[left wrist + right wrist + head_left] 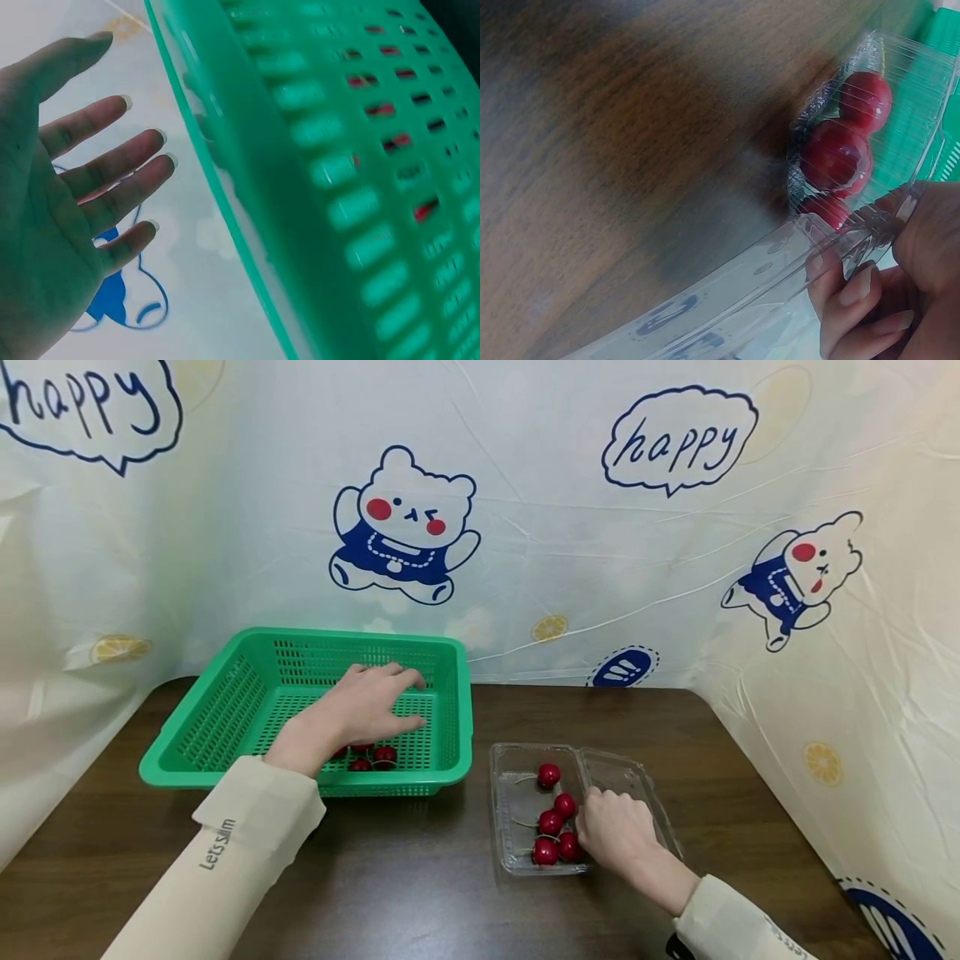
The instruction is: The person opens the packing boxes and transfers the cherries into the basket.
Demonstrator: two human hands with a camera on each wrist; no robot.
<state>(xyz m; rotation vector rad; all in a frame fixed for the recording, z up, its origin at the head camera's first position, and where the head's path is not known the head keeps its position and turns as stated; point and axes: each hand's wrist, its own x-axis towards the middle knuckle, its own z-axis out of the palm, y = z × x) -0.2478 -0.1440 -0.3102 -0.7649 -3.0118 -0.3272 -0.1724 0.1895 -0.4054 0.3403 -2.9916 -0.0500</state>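
Note:
My left hand (358, 708) hovers over the green plastic basket (161, 768), fingers spread and holding nothing. Below it, several red cherries (385, 757) lie in the basket's front part, some hidden by the wrist. On the table to the right, a clear plastic clamshell box (501, 810) lies with its lid (615, 768) folded out. Several more cherries (548, 775), some with green stems, sit in its left half. My right hand (617, 828) grips the box at the hinge side, with curled fingers (859, 289) at the clear plastic edge in the right wrist view.
The dark wooden table (420, 893) carries both containers, the basket at back left. A printed cloth (540, 527) with bears and lettering hangs behind and along both sides, close to the table's edges.

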